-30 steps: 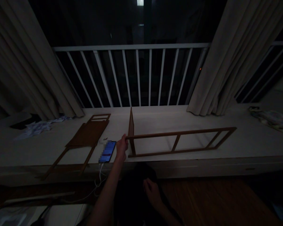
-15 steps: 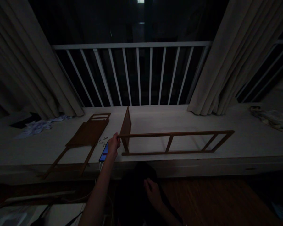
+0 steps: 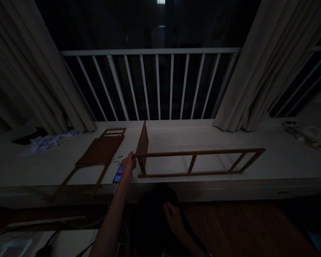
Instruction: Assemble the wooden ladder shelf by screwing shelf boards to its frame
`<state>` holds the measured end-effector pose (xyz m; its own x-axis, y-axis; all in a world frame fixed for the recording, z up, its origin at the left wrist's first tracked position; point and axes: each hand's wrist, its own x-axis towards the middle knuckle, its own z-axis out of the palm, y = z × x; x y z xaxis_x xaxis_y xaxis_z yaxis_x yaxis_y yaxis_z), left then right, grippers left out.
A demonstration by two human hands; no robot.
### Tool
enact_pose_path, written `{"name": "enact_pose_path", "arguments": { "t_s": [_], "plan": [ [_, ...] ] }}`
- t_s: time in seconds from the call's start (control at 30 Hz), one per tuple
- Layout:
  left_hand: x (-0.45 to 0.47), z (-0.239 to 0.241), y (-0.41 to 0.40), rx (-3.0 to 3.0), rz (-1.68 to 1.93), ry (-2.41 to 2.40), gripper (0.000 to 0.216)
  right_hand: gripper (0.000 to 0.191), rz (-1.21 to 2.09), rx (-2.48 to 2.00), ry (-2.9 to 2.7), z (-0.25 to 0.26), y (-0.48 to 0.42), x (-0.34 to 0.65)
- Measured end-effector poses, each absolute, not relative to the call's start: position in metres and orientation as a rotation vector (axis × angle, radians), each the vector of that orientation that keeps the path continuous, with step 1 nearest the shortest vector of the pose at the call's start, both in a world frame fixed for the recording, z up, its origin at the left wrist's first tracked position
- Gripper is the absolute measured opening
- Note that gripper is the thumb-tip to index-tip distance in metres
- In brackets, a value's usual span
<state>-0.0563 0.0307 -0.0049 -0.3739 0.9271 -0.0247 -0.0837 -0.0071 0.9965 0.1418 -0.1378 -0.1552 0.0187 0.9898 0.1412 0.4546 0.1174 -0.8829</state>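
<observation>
The room is dim, and the person sits or stands close against a long white window ledge (image 3: pixel 176 135). The left hand (image 3: pixel 128 166) is closed around the near left corner of a brown wooden frame (image 3: pixel 163 154), fingers wrapped at the end of its upper rail. That frame is on the ledge, propped on its long side, its lower rail along the front edge; 2 crossbars join the 2 rails between the ends, and a brown panel (image 3: pixel 142 141) runs back from the left end towards the window.

The right hand (image 3: pixel 173 217) rests over the person's dark clothing (image 3: pixel 149 214), fingers curled in; I can't tell whether it holds anything.

Just beside the left hand, and partly hidden by it, lies a smartphone (image 3: pixel 118 174) with a lit blue screen and a white cable (image 3: pixel 114 186) at its near end. A few small dark pieces (image 3: pixel 120 157) are scattered beyond the phone, too tiny to name. Further left, a 2nd wooden frame (image 3: pixel 100 150) with a solid panel lies flat, its legs jutting over the ledge's edge. Behind everything, a white railing (image 3: pixel 149 52) crosses the dark window between 2 curtains (image 3: pixel 240 82).
</observation>
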Motion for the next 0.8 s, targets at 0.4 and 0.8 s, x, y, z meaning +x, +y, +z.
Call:
{"name": "enact_pose_path", "arguments": {
  "t_s": [0.4, 0.8],
  "plan": [
    [-0.0606, -0.0102, 0.0324, 0.925, 1.495, 1.361, 0.038, 0.038, 0.812, -1.474, -1.594, -0.1569, -0.1377, 0.1417],
    [-0.0524, -0.003, 0.0237, 0.804, 1.471, 1.194, 0.04, 0.041, 0.802, -1.44, -1.583, -0.1616, -0.1398, 0.1428]
  ]
}}
